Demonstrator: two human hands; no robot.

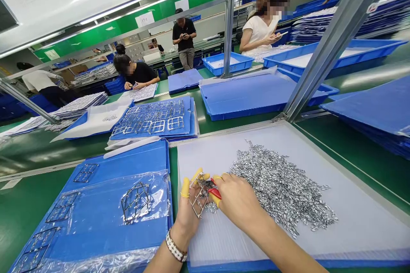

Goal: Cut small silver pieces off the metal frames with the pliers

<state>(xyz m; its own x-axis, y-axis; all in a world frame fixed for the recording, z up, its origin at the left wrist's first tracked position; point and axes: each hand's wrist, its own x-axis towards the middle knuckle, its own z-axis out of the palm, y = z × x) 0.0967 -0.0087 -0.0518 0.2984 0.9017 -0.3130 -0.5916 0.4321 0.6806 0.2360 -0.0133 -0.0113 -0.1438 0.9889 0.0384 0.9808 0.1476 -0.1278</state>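
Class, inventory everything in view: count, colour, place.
White sheet: one, white, right
Small metal pieces: uncountable, silver, on sheet
Panels: several, blue, left and beyond
Lattice frames: many, metallic, on panels
Held frame: one, silver, left hand
Tool: one, red handle, right hand
Trays: several, blue, background
Workbenches: several, green, throughout
Metal posts: several, silver, beyond
People: several, dark or white tops, background
Bracelet: one, mostly white, left wrist
Finger covers: several, yellow, fingertips
Left hand: one, yellow-tipped, lower centre
Right hand: one, yellow-tipped, lower centre
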